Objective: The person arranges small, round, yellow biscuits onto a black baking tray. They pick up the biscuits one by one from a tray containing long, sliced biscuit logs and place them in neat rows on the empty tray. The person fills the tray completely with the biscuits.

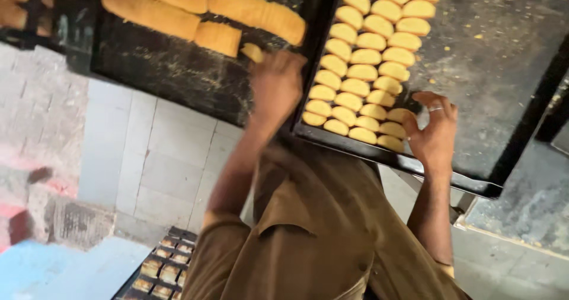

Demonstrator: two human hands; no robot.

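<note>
At 5 o'clock of the biscuit rows (367, 57) on the right tray (492, 57), prob best keeping right hand (435, 134) loosely curled, unclenched, nudging the end biscuit (398, 115) gently, with left hand (274, 87) on the loose piece (252, 52) at 11 o'clock, grip hidden tbh.

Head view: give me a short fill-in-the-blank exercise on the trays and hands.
1. The right hand rests on the tray and wears a ____ on one finger.
2. The left hand reaches a single rusk on the ____ tray.
3. The person's shirt is ____.
Missing: ring; left; brown
</note>
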